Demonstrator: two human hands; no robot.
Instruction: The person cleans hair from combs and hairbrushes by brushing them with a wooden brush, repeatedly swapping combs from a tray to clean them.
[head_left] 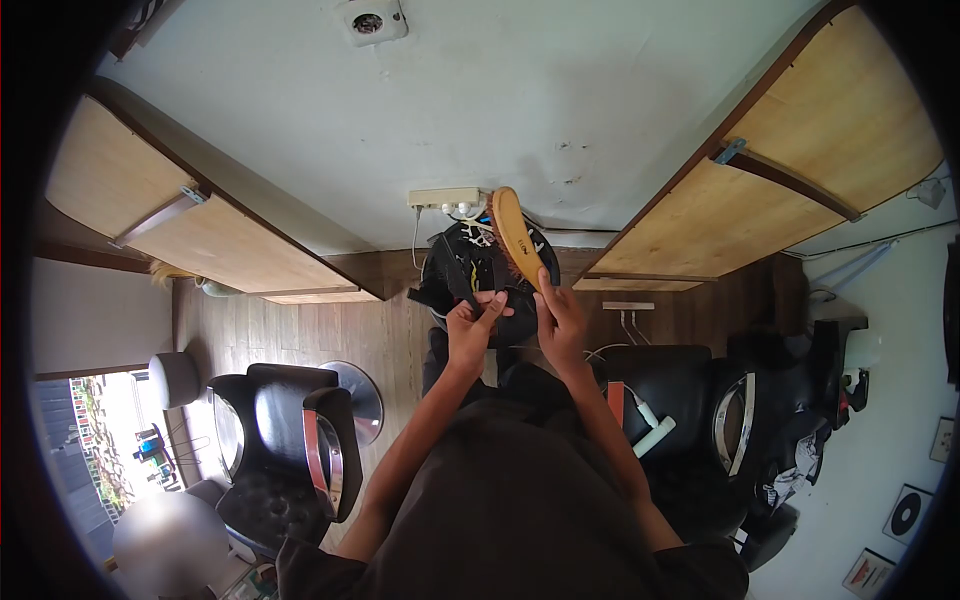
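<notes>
My right hand (562, 325) is closed round the lower end of a wooden bristle brush (514, 232), which points up and slightly left with its reddish-brown bristles facing left. Close beside it, my left hand (475, 335) pinches a dark, flat, strip-like thing (457, 268); whether this is a comb or a strap I cannot tell. Beneath both hands is a black bag (435, 275), its top open, with white, yellow and dark small items inside. My fingers and the brush hide part of its contents.
A power strip (446, 198) with plugs is at the wall behind the bag. Wooden panels (700, 190) rise on both sides. Black salon chairs stand left (285, 450) and right (672, 400), the right one bearing a pale hair dryer (655, 437). A white cable lies near my right arm.
</notes>
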